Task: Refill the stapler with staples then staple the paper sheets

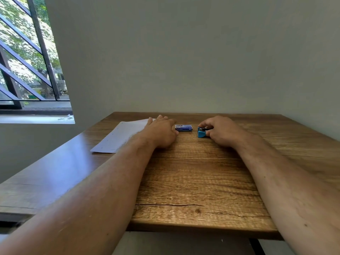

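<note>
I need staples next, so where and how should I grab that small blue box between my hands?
Pinch the small blue staple box across its two long sides, coming from above with the left hand beside it. It lies flat on the wooden table, its long sides exposed.

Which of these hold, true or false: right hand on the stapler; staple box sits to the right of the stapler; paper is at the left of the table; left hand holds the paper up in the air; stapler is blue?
1. The right hand grips the stapler. True.
2. The staple box sits to the right of the stapler. False: it lies to its left, between the two hands.
3. The paper lies at the left of the table. True.
4. The left hand holds the paper up in the air. False: the paper lies flat on the table; the hand is low beside the box.
5. The stapler is blue. True.
</note>
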